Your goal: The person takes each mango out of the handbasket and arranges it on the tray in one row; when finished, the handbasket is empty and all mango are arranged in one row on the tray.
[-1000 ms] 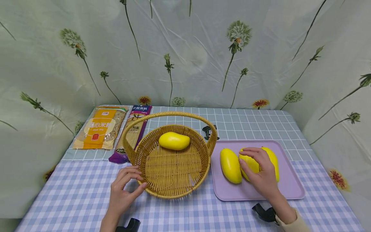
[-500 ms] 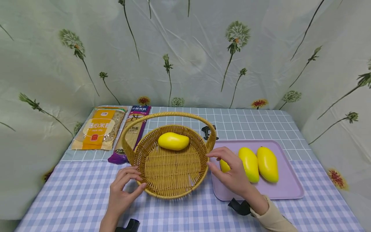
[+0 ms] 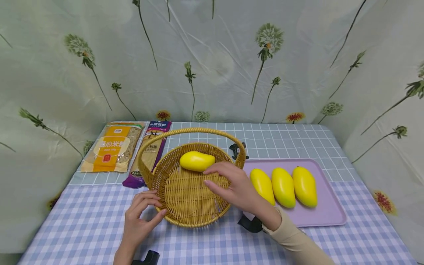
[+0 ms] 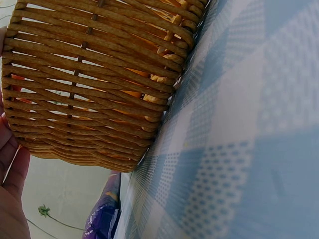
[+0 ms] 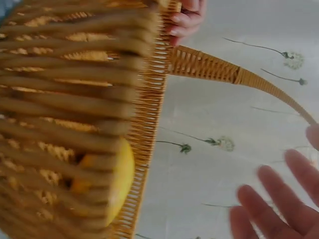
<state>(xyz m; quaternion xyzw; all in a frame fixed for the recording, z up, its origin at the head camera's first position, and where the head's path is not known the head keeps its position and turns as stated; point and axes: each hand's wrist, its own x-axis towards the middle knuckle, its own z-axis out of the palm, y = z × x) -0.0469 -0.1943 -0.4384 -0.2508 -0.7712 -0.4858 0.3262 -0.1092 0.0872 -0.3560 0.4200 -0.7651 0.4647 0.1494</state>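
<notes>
The left hand (image 3: 140, 213) held the basket (image 3: 185, 195) by its near-left rim, which seemed a good way to stop it sliding. The right hand (image 3: 232, 184), fingers parted and grasping nothing, hung over the basket's right side near the mango (image 3: 196, 161) lying inside at the back. Working well here called for clearing the rim and handle (image 3: 198, 130); three other mangoes (image 3: 284, 187) lay on the tray (image 3: 328, 217).
</notes>
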